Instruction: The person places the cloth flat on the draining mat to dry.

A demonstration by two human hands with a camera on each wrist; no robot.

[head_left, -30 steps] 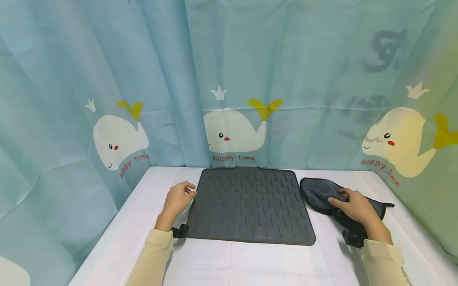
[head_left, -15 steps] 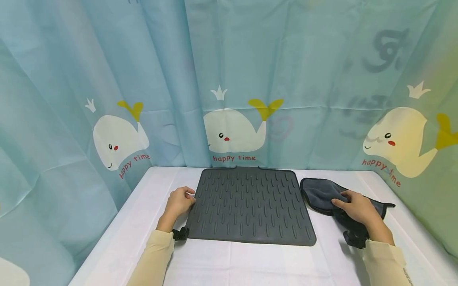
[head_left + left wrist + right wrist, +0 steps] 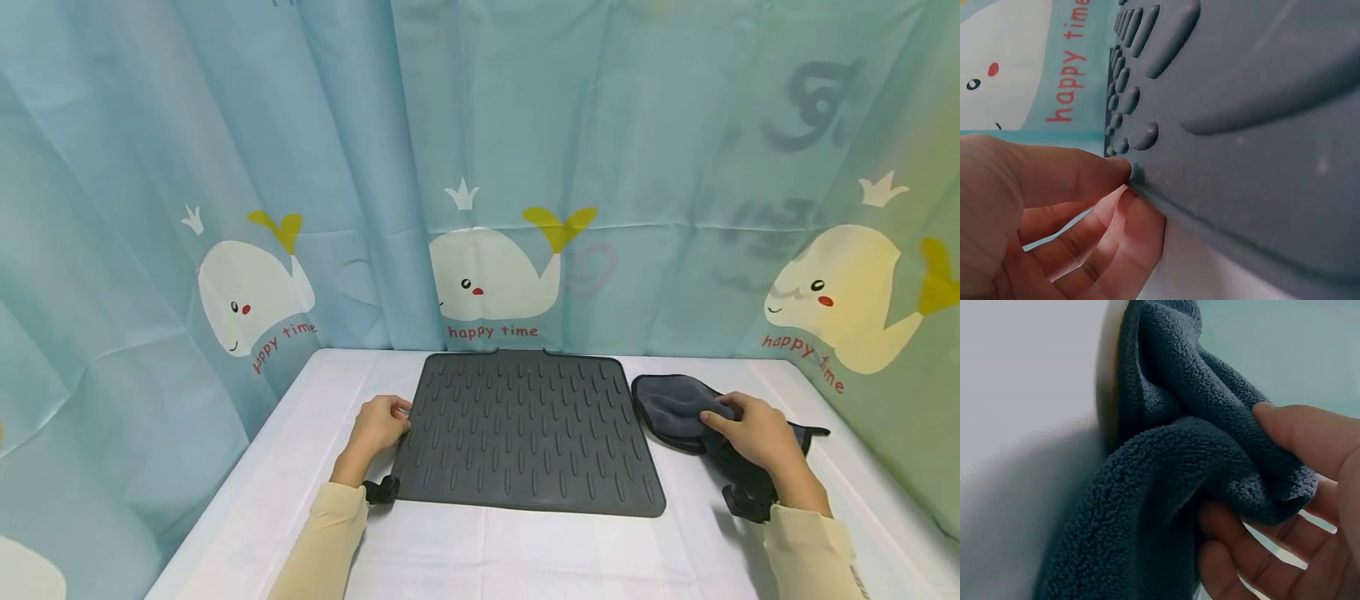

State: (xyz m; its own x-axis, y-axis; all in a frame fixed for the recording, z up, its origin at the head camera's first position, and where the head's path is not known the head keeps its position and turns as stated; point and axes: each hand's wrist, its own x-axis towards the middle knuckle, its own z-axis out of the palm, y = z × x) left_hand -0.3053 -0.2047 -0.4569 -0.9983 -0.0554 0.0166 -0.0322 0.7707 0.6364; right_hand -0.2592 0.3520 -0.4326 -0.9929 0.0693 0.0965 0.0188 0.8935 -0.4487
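A dark grey ribbed drying mat [image 3: 525, 433] lies on the white table. My left hand [image 3: 378, 423] pinches its left edge; in the left wrist view the thumb [image 3: 1079, 175] lies on the top face and the fingertips are at the underside. To the right of the mat is a crumpled grey microfibre cloth [image 3: 678, 408] with black edging. My right hand [image 3: 757, 429] holds a bunched fold of it, and the right wrist view shows the fluffy cloth [image 3: 1166, 450] between thumb and fingers. Part of the cloth is hidden under the right hand and wrist.
The white-covered table [image 3: 495, 550] extends in front of the mat and to both sides. A blue-green curtain [image 3: 495, 167] with whale prints hangs close behind the table and along its left and right sides. Black wrist cameras sit under both wrists.
My left hand has closed its fingers on the mat's left edge, where they were more open beside it a second ago. My right hand stays on the cloth with only a slight shift.
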